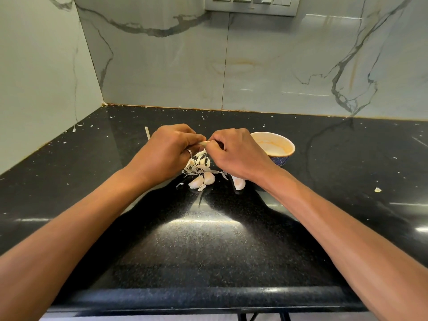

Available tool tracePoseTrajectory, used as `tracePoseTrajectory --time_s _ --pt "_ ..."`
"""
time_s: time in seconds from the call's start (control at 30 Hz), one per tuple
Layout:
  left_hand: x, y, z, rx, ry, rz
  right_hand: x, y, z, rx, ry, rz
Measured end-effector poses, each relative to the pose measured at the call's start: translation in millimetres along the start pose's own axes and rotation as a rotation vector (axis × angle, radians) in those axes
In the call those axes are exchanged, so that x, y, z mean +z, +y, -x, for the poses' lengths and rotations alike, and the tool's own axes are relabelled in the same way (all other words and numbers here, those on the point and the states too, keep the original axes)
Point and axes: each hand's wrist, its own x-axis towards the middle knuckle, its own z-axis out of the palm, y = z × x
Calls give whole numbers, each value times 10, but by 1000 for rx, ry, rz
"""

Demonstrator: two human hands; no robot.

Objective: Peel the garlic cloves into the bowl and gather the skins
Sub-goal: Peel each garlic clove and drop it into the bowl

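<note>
The left hand (pixel 169 149) and right hand (pixel 236 151) pinch one clove (pixel 205 142) in curled fingers (pixel 194 136) above skins (pixel 196 166) and loose cloves (pixel 203 179), toward the back edge of the counter (pixel 208 239). The bowl (pixel 290 147) stands just right of them.

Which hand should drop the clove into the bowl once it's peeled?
Right, probably. The right hand sits beside the bowl; the left hand is on the far side of the clove that both pinch.
</note>
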Motion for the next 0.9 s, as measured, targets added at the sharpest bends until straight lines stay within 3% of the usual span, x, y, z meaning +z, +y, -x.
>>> tracePoseTrajectory --time_s 0.3,0.7,0.8,0.9 --pt "-43 26 -7 54 -13 10 -28 9 14 -88 33 51" --pt "-40 44 -17 0 21 115 -22 20 -9 47 18 -66" --pt "-43 66 -24 -54 28 166 -57 -18 8 151 -13 -185" --pt "-58 100 -49 -181 55 298 -98 -43 21 252 -10 -449"
